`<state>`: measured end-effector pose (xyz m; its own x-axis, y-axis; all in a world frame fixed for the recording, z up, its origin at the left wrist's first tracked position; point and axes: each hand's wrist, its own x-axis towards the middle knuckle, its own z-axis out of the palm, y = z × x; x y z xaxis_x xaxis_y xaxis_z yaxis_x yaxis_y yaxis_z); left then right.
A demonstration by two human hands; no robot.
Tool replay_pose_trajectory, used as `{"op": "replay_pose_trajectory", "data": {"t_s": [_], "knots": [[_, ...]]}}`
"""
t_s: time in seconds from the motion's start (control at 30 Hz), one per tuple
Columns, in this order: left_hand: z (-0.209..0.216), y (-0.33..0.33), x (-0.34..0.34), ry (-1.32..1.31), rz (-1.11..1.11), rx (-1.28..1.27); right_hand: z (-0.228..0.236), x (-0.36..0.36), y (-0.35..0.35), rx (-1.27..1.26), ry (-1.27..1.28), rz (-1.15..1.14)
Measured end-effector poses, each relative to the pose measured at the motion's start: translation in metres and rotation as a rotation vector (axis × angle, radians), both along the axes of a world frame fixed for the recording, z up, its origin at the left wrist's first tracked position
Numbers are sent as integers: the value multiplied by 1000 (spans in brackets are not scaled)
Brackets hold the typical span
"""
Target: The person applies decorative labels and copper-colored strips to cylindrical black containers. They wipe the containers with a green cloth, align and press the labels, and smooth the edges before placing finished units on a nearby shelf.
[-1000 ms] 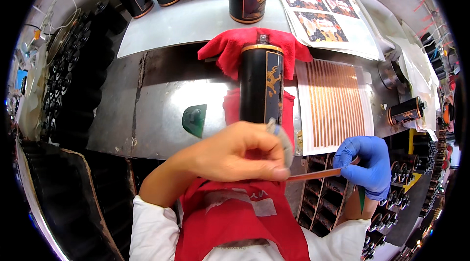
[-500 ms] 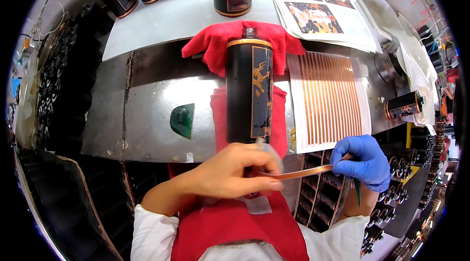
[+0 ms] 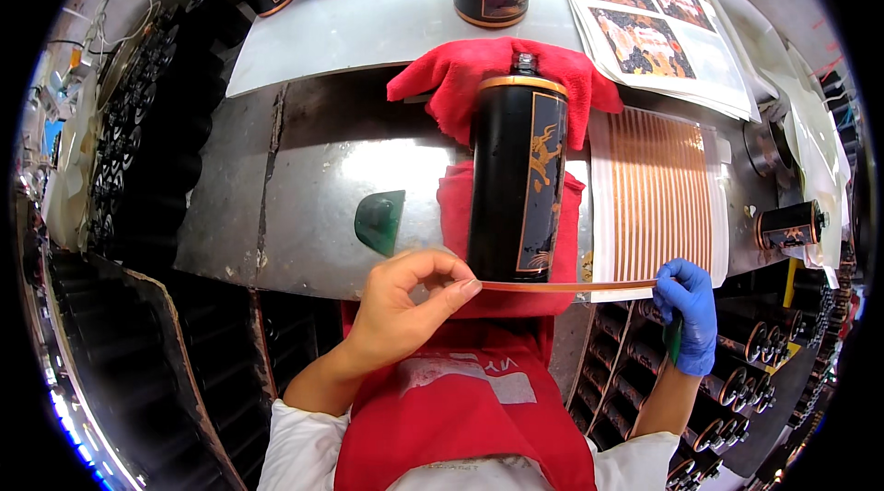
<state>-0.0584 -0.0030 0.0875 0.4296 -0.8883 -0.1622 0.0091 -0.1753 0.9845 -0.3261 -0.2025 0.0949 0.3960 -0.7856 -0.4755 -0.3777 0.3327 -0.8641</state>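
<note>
We hold a thin copper-coloured strip taut at the base of the black bottle lying on the red cloth. Our bare left hand pinches its nine o'clock end, our blue-gloved right hand its three o'clock end. We judge banding is under way; pressing it on squarely comes next. The bench edge sits close, with open room toward nine o'clock.

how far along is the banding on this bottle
Done: the black bottle lies on the red cloth with a gold band at its top. In hand: left hand and gloved right hand stretch a gold strip by its base. Left: the strip isn't stuck on.
</note>
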Motion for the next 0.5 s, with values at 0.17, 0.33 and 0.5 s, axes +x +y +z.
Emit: {"op": "replay_pose_trajectory", "data": {"t_s": [0.17,0.33,0.5], "knots": [[-4,-7,-7,-60,58,-27,-11,-7,-6,-19,43,5],[-5,-11,-9,-117,82,-64,-13,-6,-10,-1,38,-41],[-4,-12,-10,-124,83,-57,-17,-7,-13,-6,15,-53]]}}
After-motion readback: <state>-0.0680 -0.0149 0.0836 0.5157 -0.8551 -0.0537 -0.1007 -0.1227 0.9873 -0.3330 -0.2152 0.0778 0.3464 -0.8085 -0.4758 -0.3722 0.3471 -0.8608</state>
